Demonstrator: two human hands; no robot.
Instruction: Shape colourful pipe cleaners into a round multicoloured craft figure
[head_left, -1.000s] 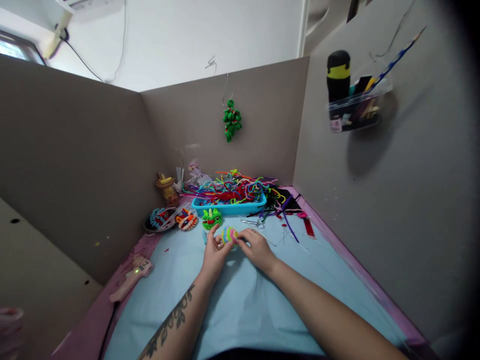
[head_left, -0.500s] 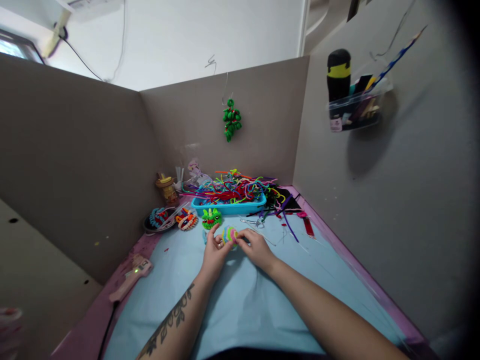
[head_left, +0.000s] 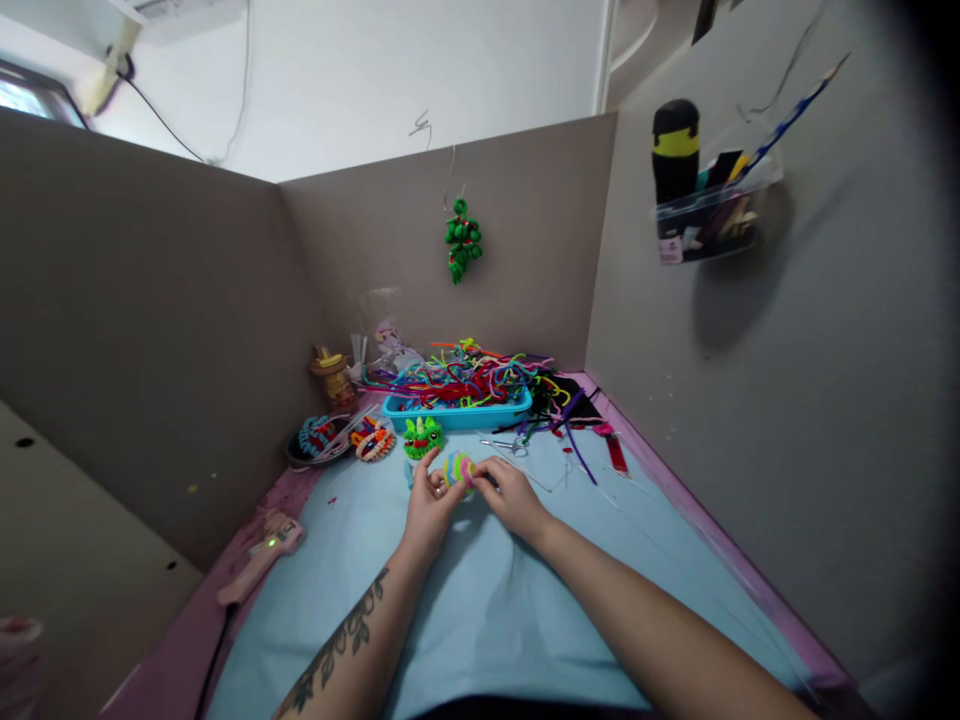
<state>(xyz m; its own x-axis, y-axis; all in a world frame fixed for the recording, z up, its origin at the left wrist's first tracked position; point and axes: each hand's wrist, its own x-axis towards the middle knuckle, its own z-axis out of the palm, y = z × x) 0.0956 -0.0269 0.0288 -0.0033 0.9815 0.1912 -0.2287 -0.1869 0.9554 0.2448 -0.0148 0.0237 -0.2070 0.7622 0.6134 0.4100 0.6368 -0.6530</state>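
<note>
Between my hands, just above the light blue cloth, is a small striped pipe-cleaner ball [head_left: 458, 468] in yellow, blue, green and pink. My left hand [head_left: 431, 505] is closed on its left side, thumb in front and one finger raised. The fingertips of my right hand [head_left: 510, 492] pinch the ball's right edge; whatever lies under those fingertips is too small to make out. Just behind my left hand sits a green pipe-cleaner dragon head [head_left: 424, 438]. An orange and white pipe-cleaner piece [head_left: 373, 440] lies to its left. Behind my right hand is a pair of scissors [head_left: 516, 447].
A blue tray [head_left: 457, 416] heaped with coloured pipe cleaners stands at the back. At left are a dark bowl [head_left: 298, 464], a cup [head_left: 334, 378] and a pink glue gun [head_left: 262, 565] with a cord. Grey panels [head_left: 517, 240] enclose the table; a tool box [head_left: 709, 235] hangs right.
Almost nothing differs. Both hands keep the same hold on the striped ball, and the view has shifted very slightly.
</note>
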